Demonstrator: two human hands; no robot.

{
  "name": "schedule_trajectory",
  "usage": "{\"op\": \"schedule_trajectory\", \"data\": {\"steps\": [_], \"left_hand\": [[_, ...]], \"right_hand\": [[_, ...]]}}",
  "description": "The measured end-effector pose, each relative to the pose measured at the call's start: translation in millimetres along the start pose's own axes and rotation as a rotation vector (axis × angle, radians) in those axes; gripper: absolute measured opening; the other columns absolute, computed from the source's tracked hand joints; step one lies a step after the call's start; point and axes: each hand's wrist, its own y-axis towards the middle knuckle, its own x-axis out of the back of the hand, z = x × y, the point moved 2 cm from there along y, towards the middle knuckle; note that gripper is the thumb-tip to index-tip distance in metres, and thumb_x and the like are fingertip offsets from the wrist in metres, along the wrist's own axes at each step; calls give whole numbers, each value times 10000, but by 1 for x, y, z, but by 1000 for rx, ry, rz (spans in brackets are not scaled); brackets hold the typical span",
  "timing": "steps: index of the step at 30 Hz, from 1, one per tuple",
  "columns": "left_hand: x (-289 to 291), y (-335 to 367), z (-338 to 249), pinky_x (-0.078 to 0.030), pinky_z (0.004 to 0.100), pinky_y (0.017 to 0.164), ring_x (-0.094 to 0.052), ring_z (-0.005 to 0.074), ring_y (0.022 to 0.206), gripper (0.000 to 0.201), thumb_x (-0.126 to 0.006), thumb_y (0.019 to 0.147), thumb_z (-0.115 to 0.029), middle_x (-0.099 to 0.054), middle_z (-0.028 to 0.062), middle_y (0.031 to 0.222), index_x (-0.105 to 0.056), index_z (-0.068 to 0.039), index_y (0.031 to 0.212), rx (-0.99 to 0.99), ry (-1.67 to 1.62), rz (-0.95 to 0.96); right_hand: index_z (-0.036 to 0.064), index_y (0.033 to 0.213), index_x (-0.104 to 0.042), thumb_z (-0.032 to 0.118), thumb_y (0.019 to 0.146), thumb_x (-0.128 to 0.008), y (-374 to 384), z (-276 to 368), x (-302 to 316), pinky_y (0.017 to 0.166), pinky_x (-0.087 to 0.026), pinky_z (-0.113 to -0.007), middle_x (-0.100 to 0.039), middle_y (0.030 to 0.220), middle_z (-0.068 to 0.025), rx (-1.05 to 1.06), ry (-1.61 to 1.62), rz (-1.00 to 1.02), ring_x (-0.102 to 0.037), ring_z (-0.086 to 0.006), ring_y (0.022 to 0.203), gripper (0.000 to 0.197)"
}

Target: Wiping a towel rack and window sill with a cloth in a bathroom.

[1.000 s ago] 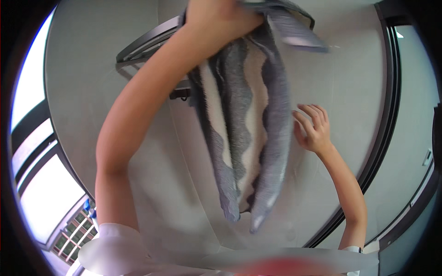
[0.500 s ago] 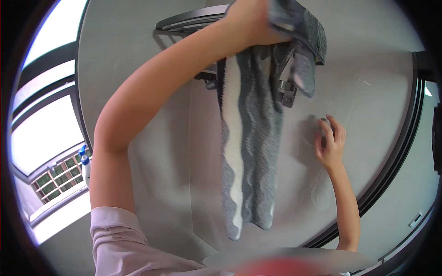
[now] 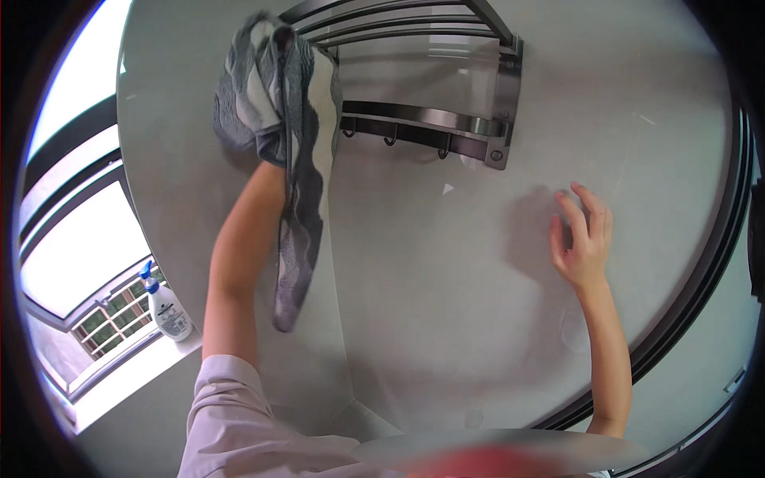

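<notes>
A grey towel with dark and cream wavy stripes is bunched at the top left, its long end hanging down. My left forearm reaches up to it. The bunched cloth covers my left hand, which holds the towel up beside the left end of a dark metal towel rack. Further right, my right hand is raised close to the grey wall, holding nothing, with its fingers apart and loosely bent.
The rack has upper bars, a lower rail and several small hooks. To the left, a white pump bottle with a blue top stands on the sill of an open window. A dark door frame curves along the right.
My left hand has carried the towel leftward, from in front of the rack's right part to its left end, uncovering the rail and hooks. My right hand has barely moved.
</notes>
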Motion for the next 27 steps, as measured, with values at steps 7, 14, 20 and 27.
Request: {"op": "schedule_trajectory", "data": {"steps": [7,14,20,27], "left_hand": [[-32,-41,6,-502,385,1067,-627,256,1252,363,-646,1065,-171,-651,126,1380,-627,-37,1402,103,26,32],[-45,-54,142,-501,374,1063,-596,234,1271,428,-631,1078,-166,-597,123,1427,-551,-32,1477,294,-385,47],[-37,-24,175,-472,401,1101,-580,310,1323,528,-525,1116,-418,-624,197,1407,-577,-32,1472,635,105,174],[-49,9,164,-470,409,1104,-583,317,1318,533,-545,1102,-420,-629,199,1400,-580,-36,1470,602,-17,306]], "right_hand": [[88,1226,-733,6,816,-752,2,0,-1,1020,-492,-440,-623,1397,-131,-20,4,-18,-619,-343,1202,418],[83,1231,-731,4,833,-747,2,2,-4,1027,-488,-439,-623,1397,-132,-55,33,-26,-615,-337,1217,406],[82,1239,-725,-2,834,-745,-4,0,-4,1019,-487,-440,-632,1381,-135,-58,-7,0,-618,-341,1210,414],[82,1227,-730,0,816,-754,3,8,-7,1017,-491,-446,-640,1368,-126,-32,-21,11,-628,-341,1193,419]]}}
